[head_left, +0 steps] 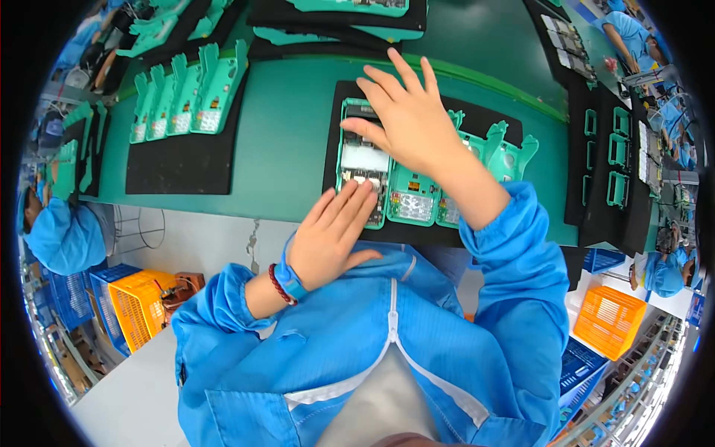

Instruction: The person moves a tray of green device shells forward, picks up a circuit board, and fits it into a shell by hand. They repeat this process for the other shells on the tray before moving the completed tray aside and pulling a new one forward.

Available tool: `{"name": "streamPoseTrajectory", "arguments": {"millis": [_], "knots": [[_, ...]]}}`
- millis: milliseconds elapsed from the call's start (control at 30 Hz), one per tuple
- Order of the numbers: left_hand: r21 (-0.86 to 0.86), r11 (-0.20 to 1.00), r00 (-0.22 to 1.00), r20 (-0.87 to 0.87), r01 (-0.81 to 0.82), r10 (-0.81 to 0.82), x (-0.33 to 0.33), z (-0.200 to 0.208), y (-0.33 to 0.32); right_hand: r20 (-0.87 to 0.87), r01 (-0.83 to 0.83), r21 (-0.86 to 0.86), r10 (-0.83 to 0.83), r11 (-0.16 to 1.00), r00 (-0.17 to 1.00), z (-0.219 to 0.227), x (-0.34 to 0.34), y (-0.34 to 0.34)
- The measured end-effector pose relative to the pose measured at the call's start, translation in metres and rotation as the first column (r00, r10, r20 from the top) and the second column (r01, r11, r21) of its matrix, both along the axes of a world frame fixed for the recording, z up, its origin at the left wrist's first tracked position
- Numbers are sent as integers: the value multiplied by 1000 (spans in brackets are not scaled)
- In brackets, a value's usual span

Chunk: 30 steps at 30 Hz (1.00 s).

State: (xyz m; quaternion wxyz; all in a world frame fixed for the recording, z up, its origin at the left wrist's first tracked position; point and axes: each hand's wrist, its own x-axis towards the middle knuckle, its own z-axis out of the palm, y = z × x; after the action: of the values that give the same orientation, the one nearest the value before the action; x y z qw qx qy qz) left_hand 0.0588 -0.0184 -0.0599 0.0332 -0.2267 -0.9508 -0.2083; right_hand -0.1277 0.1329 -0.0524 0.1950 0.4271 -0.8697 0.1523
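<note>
Left grip [324, 242] is kinda opened out, fingertips laid over the near end of a green case [365, 158] on a black mat [424, 236]. Right grip [415, 127] is spread wide over its far end. More shells [413, 205] are lined up right of the case.

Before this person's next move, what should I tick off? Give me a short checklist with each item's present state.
1. Green-framed unit lying on the black mat: ok.
2. Left hand at the unit: ok, fingertips over its lower end.
3. Right hand free of tools: ok, fingers spread, nothing seen in them.
4. Right hand clear of the unit: not ok, the thumb reaches over its upper part; contact cannot be told.
5. Circuit board fully visible: not ok, left fingers cover part.
6. Circuit board firmly seated: cannot tell.
</note>
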Motion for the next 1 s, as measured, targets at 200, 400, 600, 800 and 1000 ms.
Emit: {"name": "streamPoseTrajectory", "arguments": {"millis": [200, 400, 600, 800, 1000], "knots": [[-78, 996, 977, -204, 53, -68, 16, -6, -15, 192, -44, -95, 61, 995, 979, 13, 39, 16], [605, 754, 966, 201, -255, 165, 34, 19, -52, 671, 204, -615, 370, 762, 642, 34, 68, 58], [693, -389, 781, 429, -607, -454, 38, -19, -51, 873, 471, -486, 378, 737, 309, 39, 109, 32], [445, -661, 763, 82, -604, -641, 37, -43, -22, 799, 436, -460, 146, 774, 584, 53, 125, 30], [454, -634, 759, 170, -626, -629, 36, -45, -20, 756, 442, -454, 72, 774, 651, 55, 130, 35]]}}
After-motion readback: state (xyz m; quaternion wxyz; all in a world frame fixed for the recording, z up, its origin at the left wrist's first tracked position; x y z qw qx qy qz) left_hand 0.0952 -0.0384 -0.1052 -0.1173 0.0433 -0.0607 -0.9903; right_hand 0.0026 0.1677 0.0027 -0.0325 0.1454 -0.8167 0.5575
